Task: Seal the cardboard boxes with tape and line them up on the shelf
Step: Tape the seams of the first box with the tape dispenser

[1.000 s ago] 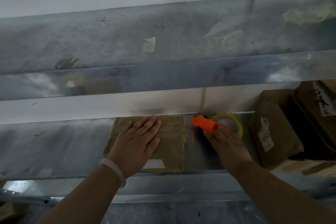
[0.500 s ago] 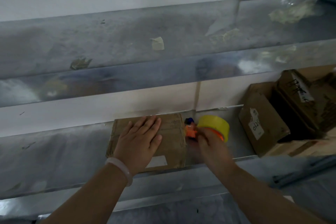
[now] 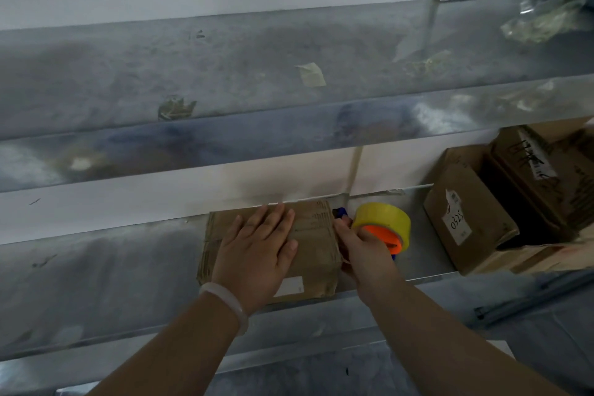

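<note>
A flat, worn cardboard box [image 3: 316, 244] lies on the metal shelf [image 3: 96, 270], with a white label near its front edge. My left hand [image 3: 257, 251] rests flat on its top, fingers spread. My right hand [image 3: 363, 251] grips an orange tape dispenser [image 3: 384, 233] carrying a yellow tape roll [image 3: 382, 219], held against the box's right side. The dispenser's blue tip shows just behind the box's far right corner.
Two open brown cardboard boxes [image 3: 466, 209] [image 3: 546, 177] stand on the same shelf at the right, the nearer one with a white label. An upper metal shelf [image 3: 289, 74] with tape scraps hangs overhead. A white wall is behind.
My right hand has brought the tape dispenser from the shelf to the box's right side and turned it, roll now facing up. My left hand stays flat on the box.
</note>
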Available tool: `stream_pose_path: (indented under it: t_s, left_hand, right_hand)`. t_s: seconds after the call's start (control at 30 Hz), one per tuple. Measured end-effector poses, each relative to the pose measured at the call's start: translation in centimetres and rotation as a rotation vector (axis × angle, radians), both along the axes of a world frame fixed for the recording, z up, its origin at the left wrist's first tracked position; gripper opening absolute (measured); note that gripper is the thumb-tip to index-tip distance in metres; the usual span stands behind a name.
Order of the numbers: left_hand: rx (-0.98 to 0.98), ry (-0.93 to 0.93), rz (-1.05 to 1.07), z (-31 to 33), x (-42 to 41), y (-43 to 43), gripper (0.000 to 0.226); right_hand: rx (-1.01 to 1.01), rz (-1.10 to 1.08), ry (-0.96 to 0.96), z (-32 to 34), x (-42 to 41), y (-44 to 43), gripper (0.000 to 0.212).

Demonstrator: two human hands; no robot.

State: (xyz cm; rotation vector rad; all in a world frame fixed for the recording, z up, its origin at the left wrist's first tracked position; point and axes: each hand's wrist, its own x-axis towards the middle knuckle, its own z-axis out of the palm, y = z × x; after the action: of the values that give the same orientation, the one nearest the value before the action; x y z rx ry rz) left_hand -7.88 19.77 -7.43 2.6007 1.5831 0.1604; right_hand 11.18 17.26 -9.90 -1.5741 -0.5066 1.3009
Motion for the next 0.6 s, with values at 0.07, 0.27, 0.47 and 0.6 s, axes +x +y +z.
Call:
stream_pose_path:
  t_s: [0.07, 0.27, 0.47, 0.6]
  left_hand:
    - [-0.004, 0.002, -0.002, 0.0, 0.0, 0.0, 0.068]
    - [0.009, 0.023, 0.0, 0.0, 0.1, 0.0, 0.069]
    - [-0.023, -0.025, 0.004, 0.4, -0.2, 0.2, 0.065]
    - [-0.026, -0.116, -0.006, 0.9, -0.8, 0.2, 0.052]
  right_hand:
    - [-0.004, -0.021, -0.001, -0.2, -0.1, 0.1, 0.038]
    - [-0.048, -0.046, 0.051, -0.9, -1.2, 0.2, 0.029]
    - [0.151, 0.034, -0.425, -0.2, -0.8, 0.1, 0.014]
    - [0.65, 0.32, -0.914, 1.7, -1.4, -1.1, 0.038]
